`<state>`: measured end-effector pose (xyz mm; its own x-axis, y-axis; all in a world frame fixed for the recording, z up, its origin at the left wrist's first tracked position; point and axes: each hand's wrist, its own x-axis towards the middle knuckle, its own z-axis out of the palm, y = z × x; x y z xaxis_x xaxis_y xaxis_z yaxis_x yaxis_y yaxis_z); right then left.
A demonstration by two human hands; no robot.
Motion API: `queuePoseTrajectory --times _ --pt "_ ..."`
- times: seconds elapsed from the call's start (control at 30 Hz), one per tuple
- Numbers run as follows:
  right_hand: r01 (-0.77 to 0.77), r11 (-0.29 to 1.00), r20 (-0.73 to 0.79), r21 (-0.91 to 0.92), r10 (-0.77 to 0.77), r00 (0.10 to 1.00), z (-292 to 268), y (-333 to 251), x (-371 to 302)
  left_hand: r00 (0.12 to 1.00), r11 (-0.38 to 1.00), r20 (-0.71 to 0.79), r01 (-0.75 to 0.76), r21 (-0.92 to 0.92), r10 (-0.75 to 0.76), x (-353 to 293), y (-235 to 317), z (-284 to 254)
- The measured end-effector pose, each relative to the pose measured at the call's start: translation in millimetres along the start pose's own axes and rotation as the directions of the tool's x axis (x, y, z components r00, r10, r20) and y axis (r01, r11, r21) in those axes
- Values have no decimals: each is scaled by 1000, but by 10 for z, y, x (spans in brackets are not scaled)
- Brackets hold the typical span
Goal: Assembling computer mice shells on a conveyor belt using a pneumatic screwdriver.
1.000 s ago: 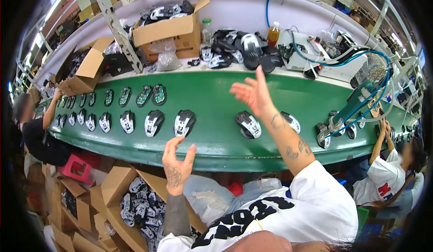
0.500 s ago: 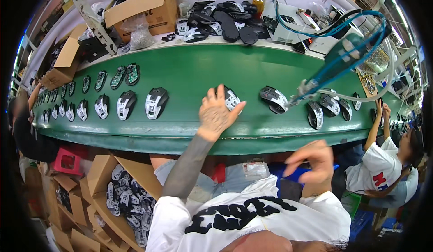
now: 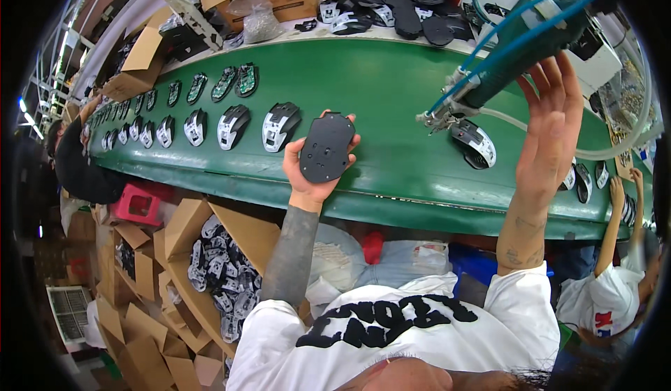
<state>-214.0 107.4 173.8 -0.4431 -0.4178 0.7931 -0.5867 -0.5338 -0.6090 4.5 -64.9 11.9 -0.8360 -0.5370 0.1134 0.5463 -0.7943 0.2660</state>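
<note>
Gripping black mouse base (image 3: 326, 147) in left hand (image 3: 311, 171), above green belt (image 3: 377, 90).

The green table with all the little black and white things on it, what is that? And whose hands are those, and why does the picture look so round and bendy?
The picture comes from a camera worn on a person's head, looking down at that person's own two hands. Its wide lens bends straight edges, so everything looks round. The green surface is a long belt carrying rows of computer mice, black and white, some turned over. The left hand holds a flat black mouse bottom plate, underside showing. The right hand is raised around a green hanging power tool with blue hoses. One more mouse lies below the tool's tip. Cardboard boxes of parts sit below the belt, and other people work at both ends.
</note>
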Motion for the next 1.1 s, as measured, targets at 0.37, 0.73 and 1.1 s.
queuePoseTrajectory --times 0.37,0.73,1.1 --pt "-219 960 -299 175 263 917 -543 30 2 809 -877 467 118 465 357 386 414 30" --pt "-556 509 515 657 235 824 406 81 148 938 948 -191 -251 198 288 -175 140 61" --pt "-474 605 317 639 355 880 319 -21 49 680 -767 458 248 591 573 -149 1393 -144"
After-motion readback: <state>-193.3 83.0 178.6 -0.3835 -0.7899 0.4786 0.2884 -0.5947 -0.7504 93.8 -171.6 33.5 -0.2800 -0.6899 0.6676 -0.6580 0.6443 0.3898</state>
